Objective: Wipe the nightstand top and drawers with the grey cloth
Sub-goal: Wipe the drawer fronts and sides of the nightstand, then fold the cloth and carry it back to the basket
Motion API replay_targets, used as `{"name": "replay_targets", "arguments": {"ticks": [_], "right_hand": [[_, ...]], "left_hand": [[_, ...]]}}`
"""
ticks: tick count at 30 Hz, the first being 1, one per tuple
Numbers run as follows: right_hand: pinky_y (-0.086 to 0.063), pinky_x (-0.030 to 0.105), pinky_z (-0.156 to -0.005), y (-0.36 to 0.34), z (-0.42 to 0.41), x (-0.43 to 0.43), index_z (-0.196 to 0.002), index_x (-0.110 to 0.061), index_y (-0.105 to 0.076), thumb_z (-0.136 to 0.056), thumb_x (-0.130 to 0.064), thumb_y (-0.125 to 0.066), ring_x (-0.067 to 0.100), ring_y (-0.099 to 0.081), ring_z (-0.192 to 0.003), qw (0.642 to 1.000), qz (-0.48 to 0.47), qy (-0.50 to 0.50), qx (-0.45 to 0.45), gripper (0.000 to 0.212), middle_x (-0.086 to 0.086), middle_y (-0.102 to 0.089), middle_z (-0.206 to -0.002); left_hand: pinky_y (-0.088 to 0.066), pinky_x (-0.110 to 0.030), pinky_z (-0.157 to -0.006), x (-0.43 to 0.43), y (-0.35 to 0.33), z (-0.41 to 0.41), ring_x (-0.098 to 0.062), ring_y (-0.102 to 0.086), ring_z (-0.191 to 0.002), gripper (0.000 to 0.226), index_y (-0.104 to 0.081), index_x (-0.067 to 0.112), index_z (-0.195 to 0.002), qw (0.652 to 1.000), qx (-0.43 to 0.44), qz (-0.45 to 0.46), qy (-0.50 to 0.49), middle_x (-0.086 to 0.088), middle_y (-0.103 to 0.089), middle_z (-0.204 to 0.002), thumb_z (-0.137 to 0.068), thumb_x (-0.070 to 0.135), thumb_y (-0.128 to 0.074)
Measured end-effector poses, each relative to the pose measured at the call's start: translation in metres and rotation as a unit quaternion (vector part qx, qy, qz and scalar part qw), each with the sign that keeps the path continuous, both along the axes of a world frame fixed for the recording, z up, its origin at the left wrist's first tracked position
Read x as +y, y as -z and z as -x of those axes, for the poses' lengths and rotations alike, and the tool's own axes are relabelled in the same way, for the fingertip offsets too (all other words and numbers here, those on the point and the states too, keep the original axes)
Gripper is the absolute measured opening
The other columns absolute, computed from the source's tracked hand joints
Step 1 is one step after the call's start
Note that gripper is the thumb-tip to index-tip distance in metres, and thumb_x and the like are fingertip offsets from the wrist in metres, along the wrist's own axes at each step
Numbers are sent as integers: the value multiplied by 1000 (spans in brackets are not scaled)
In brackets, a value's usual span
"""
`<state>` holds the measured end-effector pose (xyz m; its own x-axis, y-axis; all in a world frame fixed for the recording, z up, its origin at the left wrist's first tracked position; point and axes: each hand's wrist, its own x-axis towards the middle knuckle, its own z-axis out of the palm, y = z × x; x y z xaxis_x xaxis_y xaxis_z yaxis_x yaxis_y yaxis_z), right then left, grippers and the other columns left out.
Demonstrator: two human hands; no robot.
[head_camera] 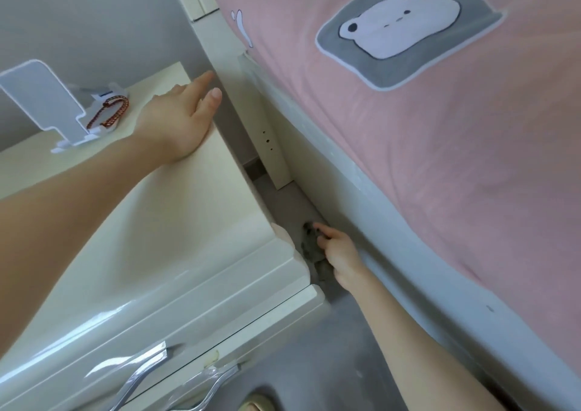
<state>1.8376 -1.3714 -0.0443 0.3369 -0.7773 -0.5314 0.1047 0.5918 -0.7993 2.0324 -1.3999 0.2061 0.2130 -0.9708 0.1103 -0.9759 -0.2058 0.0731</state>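
The cream nightstand (151, 222) fills the left half, its glossy top seen from above and two drawer fronts with clear handles (147, 366) at the bottom. My left hand (179, 118) lies flat on the top's far right edge, fingers spread, holding nothing. My right hand (339, 253) reaches down into the narrow gap between the nightstand's right side and the bed, gripping the crumpled grey cloth (311, 250) against the nightstand's side. Part of the cloth is hidden behind the nightstand corner.
A white phone stand (47, 105) and a red-and-yellow braided cord (110, 112) sit at the back left of the top. The bed with a pink sheet (440, 127) and its pale frame (361, 196) hems in the right. Grey floor (330, 363) shows below.
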Motion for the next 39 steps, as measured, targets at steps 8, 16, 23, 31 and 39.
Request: {"name": "replay_targets", "arguments": {"ticks": [8,16,23,31,39], "right_hand": [[-47,23,-98,-184,28,75,-118,-25,-60,-90,1,-46,10,-56,-120,944,184,115,-250,41,-13,-67,-118],[-57,23,-79,-271,7,102,-124,-19,-58,-74,-14,-51,12,-67,-102,905,89,71,-410,50,-3,-71,-111],[-55,37,-89,-281,-31,133,-124,-21,-57,-80,-17,-52,22,-67,-104,924,76,-56,-370,45,6,-68,-119],[-47,40,-100,-253,-103,161,-105,-41,-60,-84,-24,-56,2,-60,-109,872,446,-195,-56,27,-16,-67,-112],[-39,9,-92,-254,-214,239,-122,-41,-54,-78,-43,-60,-9,-54,-110,744,596,-301,8,44,-30,-58,-117]], "left_hand": [[-37,-33,-101,55,-43,36,-20,-49,-121,44,-53,23,-125,973,214,87,-26,0,-57,-130,-94,48,-34],[-44,-38,-97,162,-92,59,-11,-64,-102,44,-71,23,-98,842,536,19,-62,10,-71,-105,-83,56,-48],[-58,-36,-80,224,-83,55,-18,-69,-85,21,-66,12,-99,761,615,146,-146,-10,-72,-95,-79,19,-69],[-60,-36,-61,312,-63,-25,-26,-65,-72,9,-53,8,-84,681,611,329,-234,-17,-68,-85,-84,2,-60],[-57,-31,-55,417,-55,-119,-20,-67,-72,13,-59,8,-91,705,579,331,-241,-16,-67,-88,-80,1,-63]]}}
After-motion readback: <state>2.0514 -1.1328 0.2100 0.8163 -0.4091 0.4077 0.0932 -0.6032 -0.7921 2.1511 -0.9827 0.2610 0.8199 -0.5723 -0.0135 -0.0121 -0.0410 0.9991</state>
